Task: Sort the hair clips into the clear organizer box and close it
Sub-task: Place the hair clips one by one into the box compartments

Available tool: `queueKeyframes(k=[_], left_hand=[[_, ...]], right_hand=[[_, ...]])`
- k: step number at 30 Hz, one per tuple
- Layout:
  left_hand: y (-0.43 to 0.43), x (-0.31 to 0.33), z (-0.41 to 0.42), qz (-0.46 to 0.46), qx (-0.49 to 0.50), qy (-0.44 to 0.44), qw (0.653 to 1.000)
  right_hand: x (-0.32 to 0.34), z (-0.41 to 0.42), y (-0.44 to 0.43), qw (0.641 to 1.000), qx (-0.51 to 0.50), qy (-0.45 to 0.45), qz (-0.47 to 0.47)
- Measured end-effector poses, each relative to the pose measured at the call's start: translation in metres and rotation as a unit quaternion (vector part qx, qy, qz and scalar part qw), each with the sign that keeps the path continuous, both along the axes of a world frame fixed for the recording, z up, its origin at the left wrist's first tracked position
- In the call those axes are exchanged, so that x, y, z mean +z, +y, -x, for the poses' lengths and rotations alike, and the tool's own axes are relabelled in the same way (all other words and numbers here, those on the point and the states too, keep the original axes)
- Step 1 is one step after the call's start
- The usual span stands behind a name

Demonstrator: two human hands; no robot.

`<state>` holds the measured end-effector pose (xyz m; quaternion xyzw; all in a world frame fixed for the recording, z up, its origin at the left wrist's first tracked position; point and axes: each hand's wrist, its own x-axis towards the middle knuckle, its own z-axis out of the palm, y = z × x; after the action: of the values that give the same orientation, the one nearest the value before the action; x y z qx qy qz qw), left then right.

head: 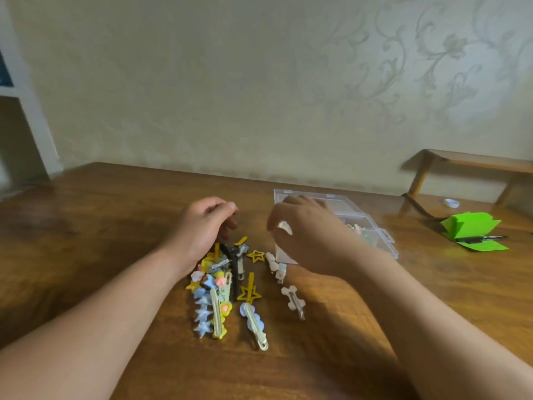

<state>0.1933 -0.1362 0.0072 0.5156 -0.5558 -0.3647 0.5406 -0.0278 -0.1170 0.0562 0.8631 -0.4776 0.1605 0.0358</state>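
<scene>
A wooden table (pixel 101 226) is carrying everything, and a small wooden shelf (pixel 467 163) is standing far beyond the right hand (pixel 302 235). The clear organizer box (pixel 386 243) is lying under and just right of that hand, with a few clips showing in a compartment past the knuckles. The right hand is hovering over the box's near left corner with fingers curled downward; something pale is showing at its fingertips, but it is too blurred to tell whether it is holding anything. The left hand (pixel 199 226) is curling loosely, thumb against forefinger, and I cannot tell if it is gripping a clip. The pile of hair clips (pixel 219 284) is lying just below its wrist. Folded green paper (pixel 473 229) is sitting well right of the right hand. A yellow star clip (pixel 249 293) and a bone-shaped clip (pixel 292 298) are lying between the forearms.
</scene>
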Motion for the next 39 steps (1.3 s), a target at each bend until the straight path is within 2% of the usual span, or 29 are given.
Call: queueKeyframes(k=[10,13,21,26,27,29,31,33,35,39], left_hand=[[0.0,-0.001,-0.002,0.004,0.0,-0.013,1.0],[0.001,0.001,0.0,0.001,0.004,-0.028,1.0],[0.0,-0.001,-0.002,0.002,0.002,-0.024,1.0],[0.0,-0.001,-0.002,0.005,0.001,-0.019,1.0],[0.0,-0.001,-0.002,0.005,-0.001,-0.012,1.0],[-0.001,-0.002,-0.003,0.005,-0.005,-0.002,1.0],[-0.002,-0.002,-0.003,0.002,-0.009,-0.002,1.0],[-0.002,-0.002,-0.002,0.002,-0.007,-0.01,1.0],[0.0,-0.001,0.0,0.004,-0.003,-0.024,1.0],[0.001,0.0,0.0,0.006,-0.002,-0.033,0.999]], right_hand=[[0.006,-0.001,0.027,0.985,0.044,0.168,0.012],[0.004,0.003,0.027,0.982,0.055,0.182,-0.015],[-0.007,0.001,0.016,0.988,0.099,0.121,0.017],[-0.015,-0.004,0.012,0.983,0.128,0.124,0.051],[-0.013,-0.004,0.012,0.986,0.131,0.095,0.048],[-0.002,0.002,0.011,0.994,0.099,-0.025,0.032],[0.013,0.014,0.005,0.986,0.012,-0.168,0.011],[0.02,0.028,-0.002,0.971,-0.074,-0.227,-0.003],[0.016,0.035,-0.005,0.971,-0.115,-0.208,-0.037],[-0.004,0.023,-0.01,0.979,-0.131,-0.135,-0.075]])
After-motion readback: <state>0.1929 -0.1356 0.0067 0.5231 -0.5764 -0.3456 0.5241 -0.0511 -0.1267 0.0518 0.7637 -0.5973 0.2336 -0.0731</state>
